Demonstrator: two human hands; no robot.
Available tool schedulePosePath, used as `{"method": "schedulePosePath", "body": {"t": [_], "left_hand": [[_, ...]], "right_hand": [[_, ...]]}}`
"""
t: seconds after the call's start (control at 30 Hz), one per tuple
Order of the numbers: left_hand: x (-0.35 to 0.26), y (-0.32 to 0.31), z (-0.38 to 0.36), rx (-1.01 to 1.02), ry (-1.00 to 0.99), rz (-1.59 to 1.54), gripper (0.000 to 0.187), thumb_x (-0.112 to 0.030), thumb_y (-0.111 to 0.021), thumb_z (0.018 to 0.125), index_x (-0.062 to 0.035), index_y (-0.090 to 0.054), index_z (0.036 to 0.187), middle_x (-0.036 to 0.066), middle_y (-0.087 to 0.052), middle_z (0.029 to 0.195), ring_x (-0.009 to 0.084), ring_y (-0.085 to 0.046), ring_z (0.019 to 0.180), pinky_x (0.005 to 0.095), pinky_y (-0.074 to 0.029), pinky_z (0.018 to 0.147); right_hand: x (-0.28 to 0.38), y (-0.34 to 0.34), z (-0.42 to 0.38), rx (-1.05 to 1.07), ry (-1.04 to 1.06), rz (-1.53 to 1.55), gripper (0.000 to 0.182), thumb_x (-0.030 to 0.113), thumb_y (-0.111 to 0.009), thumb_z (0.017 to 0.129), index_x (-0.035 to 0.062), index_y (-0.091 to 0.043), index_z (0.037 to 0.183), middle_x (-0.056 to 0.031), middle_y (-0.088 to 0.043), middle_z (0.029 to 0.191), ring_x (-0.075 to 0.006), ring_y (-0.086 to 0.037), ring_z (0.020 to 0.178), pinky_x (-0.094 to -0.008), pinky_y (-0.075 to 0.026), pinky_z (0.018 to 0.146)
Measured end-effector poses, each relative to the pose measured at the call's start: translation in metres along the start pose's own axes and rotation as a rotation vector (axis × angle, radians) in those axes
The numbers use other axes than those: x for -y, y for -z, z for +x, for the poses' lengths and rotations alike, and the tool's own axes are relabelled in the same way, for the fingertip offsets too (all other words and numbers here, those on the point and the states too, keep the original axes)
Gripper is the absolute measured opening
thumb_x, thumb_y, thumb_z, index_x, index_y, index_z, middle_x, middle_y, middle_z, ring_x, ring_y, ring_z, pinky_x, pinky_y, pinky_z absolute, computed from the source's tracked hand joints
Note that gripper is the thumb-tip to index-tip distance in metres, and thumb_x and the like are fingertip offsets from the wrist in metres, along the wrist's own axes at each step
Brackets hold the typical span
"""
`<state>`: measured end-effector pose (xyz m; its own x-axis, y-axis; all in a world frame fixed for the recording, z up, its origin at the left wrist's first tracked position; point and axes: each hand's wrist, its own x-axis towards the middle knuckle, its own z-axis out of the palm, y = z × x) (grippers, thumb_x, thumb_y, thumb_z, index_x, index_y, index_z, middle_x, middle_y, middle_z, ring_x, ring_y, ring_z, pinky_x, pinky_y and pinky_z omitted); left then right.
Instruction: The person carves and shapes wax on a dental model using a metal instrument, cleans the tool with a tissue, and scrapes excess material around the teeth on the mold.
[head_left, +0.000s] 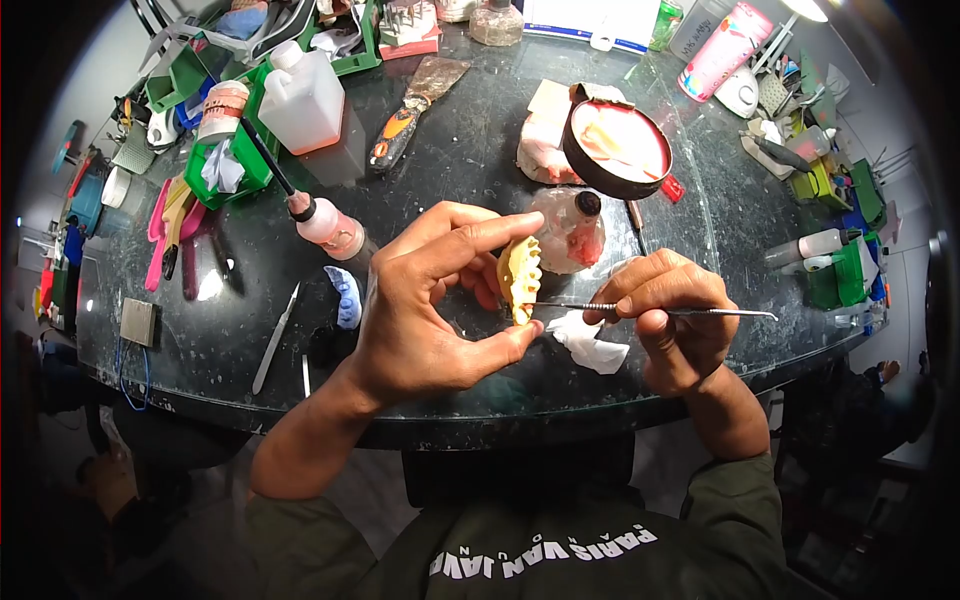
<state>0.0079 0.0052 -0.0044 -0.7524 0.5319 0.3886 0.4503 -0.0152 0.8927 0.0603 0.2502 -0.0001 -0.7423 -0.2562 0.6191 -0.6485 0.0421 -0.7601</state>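
Observation:
My left hand (430, 300) grips a yellow dental cast (519, 278) between thumb and fingers, its row of teeth facing right. In my right hand (670, 315) is a thin metal dental probe (700, 312), held like a pen. One end of the probe reaches the lower part of the cast; its hooked other end points right. A crumpled white tissue (592, 343) lies on the table between the hands. Just behind them stands a glass spirit burner (572, 235) with a dark top and something reddish showing through it.
A round magnifier (618, 148) with a dark rim stands behind the burner. To the left are a pink dropper bottle (328, 228), a blue impression piece (344, 297), a scalpel (276, 340), a scraper (415, 110) and a white jug (302, 100). Bins line both sides of the dark table (480, 120).

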Motion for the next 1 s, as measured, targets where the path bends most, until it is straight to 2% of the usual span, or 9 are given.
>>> {"method": "schedulePosePath", "body": {"t": [0.4, 0.5, 0.57, 0.67, 0.77, 0.87, 1.0], "left_hand": [[0.002, 0.001, 0.000, 0.001, -0.029, 0.015, 0.072, 0.007, -0.085, 0.066, 0.0019, -0.061, 0.134, 0.008, -0.057, 0.117, 0.0087, -0.063, 0.089, 0.0212, -0.053, 0.074], [0.002, 0.002, 0.001, -0.010, -0.047, 0.045, 0.071, 0.006, -0.085, 0.066, 0.0015, -0.062, 0.133, 0.009, -0.058, 0.118, 0.0089, -0.064, 0.090, 0.0212, -0.054, 0.074], [0.002, 0.001, 0.002, -0.019, -0.077, 0.087, 0.070, 0.006, -0.086, 0.066, 0.0015, -0.062, 0.132, 0.010, -0.058, 0.118, 0.0094, -0.065, 0.090, 0.0210, -0.054, 0.074], [0.002, -0.003, 0.002, -0.092, -0.086, 0.114, 0.066, 0.000, -0.087, 0.065, -0.0062, -0.068, 0.128, 0.008, -0.063, 0.108, 0.0097, -0.066, 0.084, 0.0226, -0.056, 0.069], [0.003, -0.004, 0.002, -0.104, -0.091, 0.113, 0.066, 0.001, -0.087, 0.066, -0.0059, -0.067, 0.128, 0.009, -0.063, 0.109, 0.0097, -0.067, 0.083, 0.0225, -0.056, 0.070], [0.003, -0.001, 0.002, -0.052, -0.089, 0.118, 0.071, 0.006, -0.087, 0.066, 0.0023, -0.061, 0.132, 0.011, -0.059, 0.118, 0.0105, -0.067, 0.088, 0.0219, -0.057, 0.073], [0.002, -0.002, 0.001, -0.058, -0.078, 0.094, 0.072, 0.006, -0.088, 0.066, 0.0024, -0.061, 0.132, 0.012, -0.059, 0.117, 0.0110, -0.068, 0.088, 0.0221, -0.057, 0.073]], "right_hand": [[-0.003, 0.001, 0.000, 0.001, 0.030, 0.002, 0.008, 0.002, -0.061, 0.095, -0.0059, -0.064, 0.094, -0.0200, -0.069, 0.083, -0.0251, -0.070, 0.074, -0.0345, -0.057, 0.067], [-0.008, 0.002, -0.002, -0.081, 0.116, -0.031, 0.013, 0.007, -0.060, 0.099, -0.0050, -0.062, 0.096, -0.0197, -0.068, 0.085, -0.0225, -0.068, 0.071, -0.0319, -0.055, 0.063], [-0.007, 0.002, -0.003, -0.229, 0.145, -0.129, 0.016, 0.011, -0.059, 0.101, -0.0046, -0.060, 0.099, -0.0193, -0.066, 0.087, -0.0206, -0.067, 0.070, -0.0300, -0.054, 0.061], [-0.012, 0.005, -0.004, -0.346, 0.189, -0.219, 0.018, 0.014, -0.057, 0.104, -0.0043, -0.057, 0.107, -0.0180, -0.064, 0.093, -0.0179, -0.066, 0.070, -0.0265, -0.053, 0.058], [-0.014, 0.008, -0.006, -0.394, 0.158, -0.233, 0.014, 0.008, -0.057, 0.104, -0.0050, -0.056, 0.108, -0.0170, -0.064, 0.095, -0.0187, -0.067, 0.071, -0.0272, -0.055, 0.059], [-0.013, 0.005, -0.005, -0.391, 0.146, -0.201, 0.014, 0.007, -0.058, 0.103, -0.0056, -0.056, 0.108, -0.0175, -0.064, 0.097, -0.0196, -0.068, 0.073, -0.0280, -0.056, 0.060], [-0.011, 0.004, -0.006, -0.383, 0.106, -0.210, 0.014, 0.006, -0.059, 0.102, -0.0062, -0.057, 0.108, -0.0177, -0.065, 0.097, -0.0205, -0.070, 0.075, -0.0284, -0.057, 0.061]]}}
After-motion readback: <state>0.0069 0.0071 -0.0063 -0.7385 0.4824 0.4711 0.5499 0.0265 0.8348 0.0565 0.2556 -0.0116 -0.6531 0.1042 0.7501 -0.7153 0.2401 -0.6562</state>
